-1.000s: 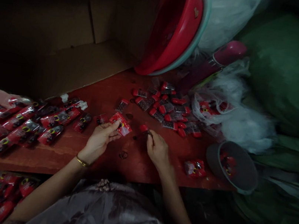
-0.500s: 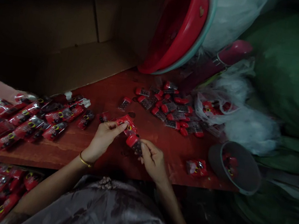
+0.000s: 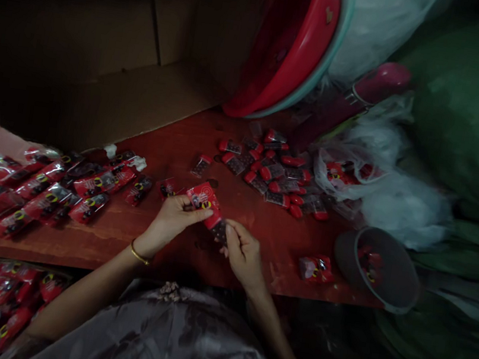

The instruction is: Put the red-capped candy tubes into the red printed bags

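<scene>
- Head view: red table (image 3: 121, 249), near edge running across just beyond the person's body.
- Cardboard box (image 3: 162, 93), dim inside, toward the table's far left corner.
- Red basin (image 3: 316, 41), tilted on its side, just right of the box.
- Grey tub (image 3: 345, 268) at the near right corner, red pieces (image 3: 370, 265) inside.
- Wrapped packs (image 3: 45, 201) spread toward the left edge.
- Red-capped containers (image 3: 272, 172) heaped loosely toward the far edge, right of middle.
- Left hand (image 3: 173, 220): thumb and fingers clamped on red packet (image 3: 204, 195), above the table, near the middle of its near edge.
- Right hand (image 3: 244, 255): thumb and forefinger clamped on dark container (image 3: 219, 231), between the hands.
- Container's red end meets packet's lower end; inside or merely against it, cannot tell.
</scene>
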